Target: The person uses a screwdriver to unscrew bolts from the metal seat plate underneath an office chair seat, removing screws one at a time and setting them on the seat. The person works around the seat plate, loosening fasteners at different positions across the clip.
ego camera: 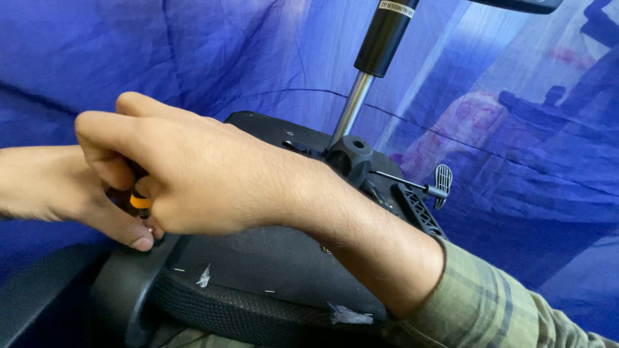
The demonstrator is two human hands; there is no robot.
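Two hands meet at centre left of the frame over an overturned black chair seat point(258, 258), which fills the lower middle, its gas-lift column point(367, 71) rising toward the top. Right hand point(193, 174) is closed around an orange-banded screwdriver point(140, 201). Left hand point(58, 187), at the left edge, pinches beside its tip.

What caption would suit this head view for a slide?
Right hand grips an orange-banded screwdriver against an upturned office chair's underside; left hand steadies its tip.
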